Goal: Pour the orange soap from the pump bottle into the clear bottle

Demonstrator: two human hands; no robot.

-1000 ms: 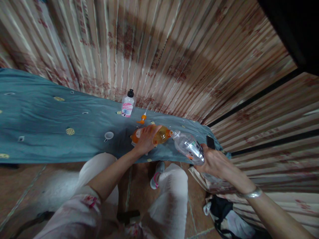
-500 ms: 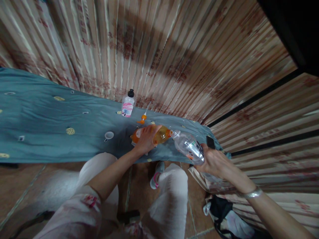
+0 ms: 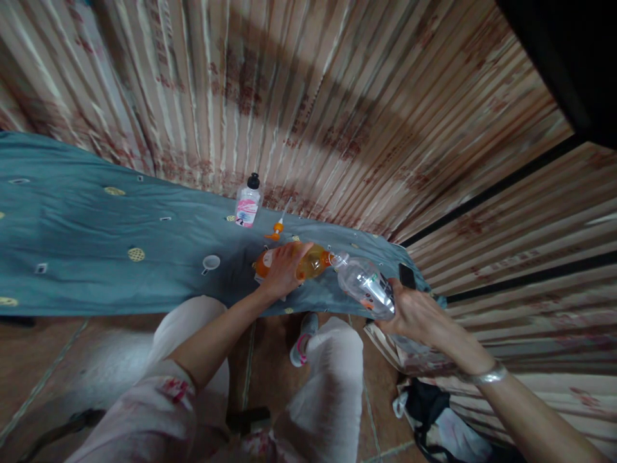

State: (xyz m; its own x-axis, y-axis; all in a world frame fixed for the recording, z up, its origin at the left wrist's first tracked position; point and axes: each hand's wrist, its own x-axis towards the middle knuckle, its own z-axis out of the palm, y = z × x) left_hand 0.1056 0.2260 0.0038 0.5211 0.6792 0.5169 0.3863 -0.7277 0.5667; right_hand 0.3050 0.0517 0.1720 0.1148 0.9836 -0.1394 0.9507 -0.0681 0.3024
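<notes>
An orange bottle (image 3: 313, 262) lies on its side, tilted, with my left hand (image 3: 283, 270) wrapped round its middle. My right hand (image 3: 409, 312) grips the base end of a clear bottle (image 3: 364, 283), its neck pointing left. The mouths of the two bottles meet; the exact contact is too small to make out. Behind my left hand an orange pump top (image 3: 277, 229) with a thin tube rests on the cloth. A clear bottle with a pink label and black cap (image 3: 247, 204) stands upright to the left of it.
A blue-green patterned cloth (image 3: 87, 225) covers the long surface. A small white funnel-like item (image 3: 211, 262) shows at its front, perhaps a print. A dark phone-like object (image 3: 407, 276) is beyond my right hand. Pleated curtains (image 3: 289, 96) hang behind. A bag (image 3: 434, 411) sits on the floor at right.
</notes>
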